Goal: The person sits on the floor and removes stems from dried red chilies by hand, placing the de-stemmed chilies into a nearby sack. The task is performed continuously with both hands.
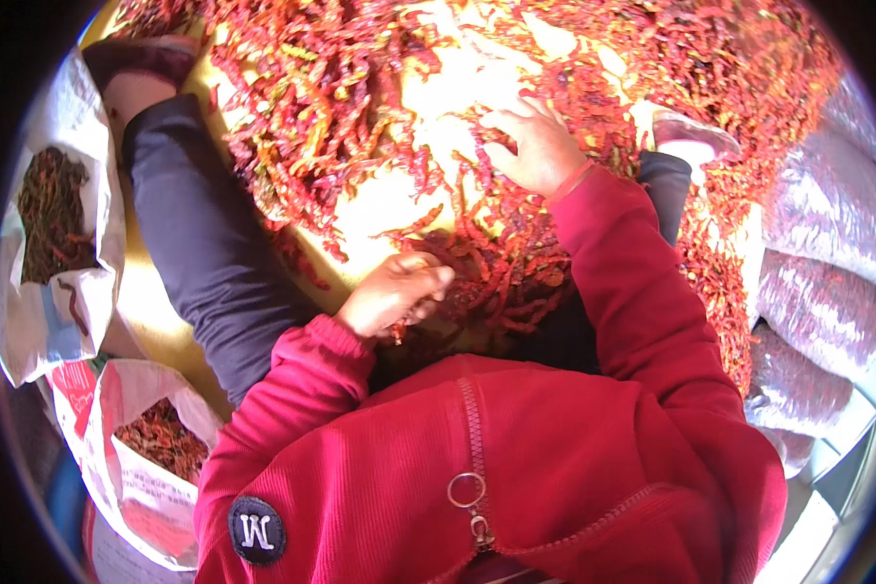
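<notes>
Dried red chili peppers (311,117) lie in a wide, loose spread on a yellow surface (151,282) between and beyond my outstretched legs. My left hand (394,295) is closed in front of my body, with a bit of red chili pepper showing below its curled fingers. Farther out and to the right, my right hand (535,146) reaches over the spread with its fingers apart and nothing visible in them. A smaller heap of chili peppers (501,268) sits close to me, between the two hands. Strong glare washes out the area just left of the right hand.
At my left stand two open white sacks: the farther sack (107,234) holds dark, brownish pods, the nearer sack (83,428) reddish pieces. Filled clear plastic bags (827,282) are stacked along the right side. My left leg (204,234) bounds the spread on one side.
</notes>
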`<control>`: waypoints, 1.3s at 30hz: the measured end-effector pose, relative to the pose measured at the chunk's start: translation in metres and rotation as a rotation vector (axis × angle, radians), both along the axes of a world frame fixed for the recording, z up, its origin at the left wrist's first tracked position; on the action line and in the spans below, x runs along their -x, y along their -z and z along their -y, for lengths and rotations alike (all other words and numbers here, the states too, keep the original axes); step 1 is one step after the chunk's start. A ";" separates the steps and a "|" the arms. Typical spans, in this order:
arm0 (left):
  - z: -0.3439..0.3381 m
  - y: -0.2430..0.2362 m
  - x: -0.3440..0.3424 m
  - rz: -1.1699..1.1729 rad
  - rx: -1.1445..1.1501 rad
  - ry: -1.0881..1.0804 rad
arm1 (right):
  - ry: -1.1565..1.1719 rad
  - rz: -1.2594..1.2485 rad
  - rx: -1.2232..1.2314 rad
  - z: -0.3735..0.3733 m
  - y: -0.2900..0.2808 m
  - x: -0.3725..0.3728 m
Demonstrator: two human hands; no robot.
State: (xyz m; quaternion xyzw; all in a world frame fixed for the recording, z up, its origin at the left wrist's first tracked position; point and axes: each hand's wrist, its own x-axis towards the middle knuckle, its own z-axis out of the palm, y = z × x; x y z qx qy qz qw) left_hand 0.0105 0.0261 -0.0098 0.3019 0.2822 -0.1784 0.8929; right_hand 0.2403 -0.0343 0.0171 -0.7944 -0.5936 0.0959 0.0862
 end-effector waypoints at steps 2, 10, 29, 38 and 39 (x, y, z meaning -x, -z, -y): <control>0.000 0.000 -0.001 0.057 0.050 0.146 | -0.105 -0.159 -0.041 -0.014 0.008 0.014; 0.001 -0.008 0.010 0.247 -0.019 0.257 | -0.383 -0.486 -0.055 -0.050 0.043 0.100; 0.005 -0.016 0.029 -0.001 0.030 -0.381 | 0.245 -1.277 -0.218 0.024 -0.026 0.113; 0.031 -0.054 0.044 0.024 -0.094 -0.487 | 0.100 -0.941 -0.264 0.052 -0.054 0.156; 0.032 -0.063 0.047 0.018 -0.078 -0.515 | 0.109 -0.910 -0.260 0.054 -0.056 0.158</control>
